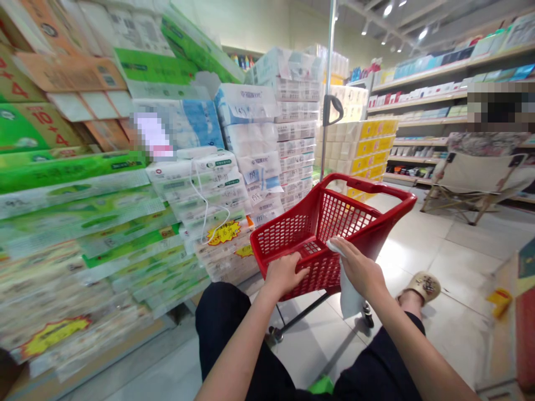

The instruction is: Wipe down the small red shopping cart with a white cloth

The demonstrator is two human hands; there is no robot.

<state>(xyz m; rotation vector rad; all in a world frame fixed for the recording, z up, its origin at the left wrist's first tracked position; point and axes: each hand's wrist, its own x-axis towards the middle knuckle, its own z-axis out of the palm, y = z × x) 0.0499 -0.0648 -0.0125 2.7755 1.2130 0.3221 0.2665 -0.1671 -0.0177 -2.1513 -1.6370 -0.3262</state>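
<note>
Red cart (324,273) | directly ahead | left hand (286,274) gripping near rim (316,258) | right hand (358,266) pinching white cloth (349,298) over it

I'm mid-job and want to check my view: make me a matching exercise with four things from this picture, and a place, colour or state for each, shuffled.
Things
1. Left hand
2. Cloth
3. Shopping cart
4. Folding chair

Descriptions
A. Red, with perforated basket walls
B. Beige, off to the right in the background
C. At the basket's near rim, without a cloth
D. White, held in the right hand and hanging down

Pairs: 1-C, 2-D, 3-A, 4-B
</note>
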